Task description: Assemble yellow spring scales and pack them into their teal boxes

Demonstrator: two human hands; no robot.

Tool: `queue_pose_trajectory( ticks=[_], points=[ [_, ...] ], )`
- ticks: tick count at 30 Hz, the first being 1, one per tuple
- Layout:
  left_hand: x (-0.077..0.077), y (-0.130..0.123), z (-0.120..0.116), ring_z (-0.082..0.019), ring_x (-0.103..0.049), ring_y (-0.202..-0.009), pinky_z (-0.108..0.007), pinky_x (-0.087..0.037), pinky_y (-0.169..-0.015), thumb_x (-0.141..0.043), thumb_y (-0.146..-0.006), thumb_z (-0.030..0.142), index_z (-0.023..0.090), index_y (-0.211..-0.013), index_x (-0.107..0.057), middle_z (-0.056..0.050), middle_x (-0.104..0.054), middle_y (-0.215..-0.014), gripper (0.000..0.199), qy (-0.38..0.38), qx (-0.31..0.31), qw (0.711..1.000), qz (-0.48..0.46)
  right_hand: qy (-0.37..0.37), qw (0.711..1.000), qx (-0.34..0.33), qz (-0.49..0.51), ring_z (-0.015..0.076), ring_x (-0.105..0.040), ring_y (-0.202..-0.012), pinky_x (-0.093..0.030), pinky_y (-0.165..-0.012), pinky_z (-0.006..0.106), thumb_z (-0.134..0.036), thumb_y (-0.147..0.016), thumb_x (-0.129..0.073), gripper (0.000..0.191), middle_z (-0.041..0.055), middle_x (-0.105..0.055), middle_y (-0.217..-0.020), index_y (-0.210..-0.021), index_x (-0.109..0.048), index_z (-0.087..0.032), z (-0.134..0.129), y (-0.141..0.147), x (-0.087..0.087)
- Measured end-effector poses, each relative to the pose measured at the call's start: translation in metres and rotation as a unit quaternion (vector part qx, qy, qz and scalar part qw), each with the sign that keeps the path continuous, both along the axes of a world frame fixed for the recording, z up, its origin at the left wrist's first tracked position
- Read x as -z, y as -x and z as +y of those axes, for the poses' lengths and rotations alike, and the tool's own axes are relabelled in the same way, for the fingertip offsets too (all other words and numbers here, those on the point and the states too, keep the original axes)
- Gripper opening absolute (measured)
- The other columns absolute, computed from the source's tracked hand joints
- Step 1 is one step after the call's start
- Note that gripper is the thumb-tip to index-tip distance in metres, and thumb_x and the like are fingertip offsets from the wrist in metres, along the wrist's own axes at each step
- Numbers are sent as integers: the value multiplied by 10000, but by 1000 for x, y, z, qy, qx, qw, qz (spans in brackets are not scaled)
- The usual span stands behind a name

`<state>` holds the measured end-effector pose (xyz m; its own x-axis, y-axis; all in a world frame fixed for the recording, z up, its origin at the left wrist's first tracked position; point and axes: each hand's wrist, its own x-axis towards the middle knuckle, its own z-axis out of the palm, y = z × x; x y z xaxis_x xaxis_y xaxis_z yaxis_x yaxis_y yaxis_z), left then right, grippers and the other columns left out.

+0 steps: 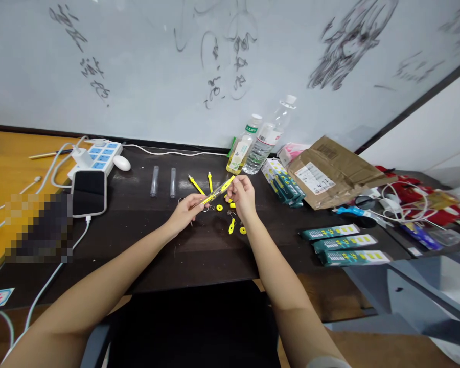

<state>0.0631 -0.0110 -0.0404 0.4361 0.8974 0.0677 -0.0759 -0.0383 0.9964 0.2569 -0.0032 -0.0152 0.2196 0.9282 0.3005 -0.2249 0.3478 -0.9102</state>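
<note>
A slim clear piece with yellow parts (217, 191) is held slanted above the dark table (138, 255). My left hand (186, 210) pinches its lower end, and the fingers of my right hand (242, 197) are closed on its upper yellow end. Behind it lie two yellow pen-like pieces (196, 184) with pale tips. Small yellow rings (220, 208) and a yellow tag with a metal loop (232, 226) are scattered below and beside my hands. Two clear tubes (155, 181) rest further left.
Two bottles (239, 148) stand against the whiteboard (138, 66). To the right are green boxes (331, 231), a cardboard package (329, 168) and tangled cables. A phone (89, 192), a power strip (106, 153) and a white mouse (121, 163) lie left.
</note>
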Motion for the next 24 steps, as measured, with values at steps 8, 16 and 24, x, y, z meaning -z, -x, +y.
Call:
queue_pose_trajectory(
  ticks=[8, 16, 24],
  points=[
    [1, 2, 4, -50, -432, -461, -187, -286, -424, -670, -722, 368, 157, -974, -604, -23, -675, -742, 336, -7, -49, 999, 16, 11, 999, -27, -16, 74, -477, -462, -457, -400, 200, -442, -780, -648, 298, -78, -492, -591, -844, -446, -232, -1, 3, 1],
    [16, 11, 23, -122, -583, -649, -234, -435, -587, -674, -726, 425, 146, -999, -687, -40, -697, -786, 390, -96, -93, 991, 29, 49, 929, -37, -364, 82, -473, -539, -374, -475, 199, -406, -778, -614, 231, -31, -550, -651, -834, -555, -190, -4, -42, -3],
    [20, 13, 27, -165, -640, -768, -282, -492, -722, -676, -729, 465, 149, -990, -695, -67, -728, -888, 411, -104, -99, 988, 50, 137, 787, -71, -597, 73, -434, -477, -272, -471, 210, -236, -640, -731, 117, -52, -512, -550, -732, -669, -197, -13, -57, 13]
  ],
)
